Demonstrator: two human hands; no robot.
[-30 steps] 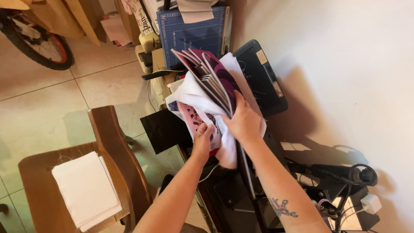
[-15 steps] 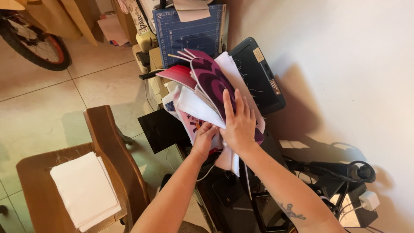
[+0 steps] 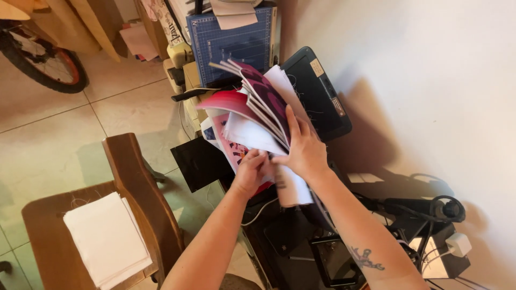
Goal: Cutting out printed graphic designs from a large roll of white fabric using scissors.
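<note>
Head view | left hand (image 3: 250, 171) pinching sheet stack (image 3: 252, 115) | right hand (image 3: 303, 151) gripping stack, fanned

Wall (image 3: 430, 80) blocks right; chair (image 3: 134, 182) crowds left; floor (image 3: 54, 145) open beyond.

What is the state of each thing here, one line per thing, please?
Stack of printed sheets: fanned open, held upright.
Right hand: gripping the stack's edge.
Left hand: pinching lower sheets.
White paper pile: lying flat on wooden chair.
Blue cutting mat: standing upright.
</note>
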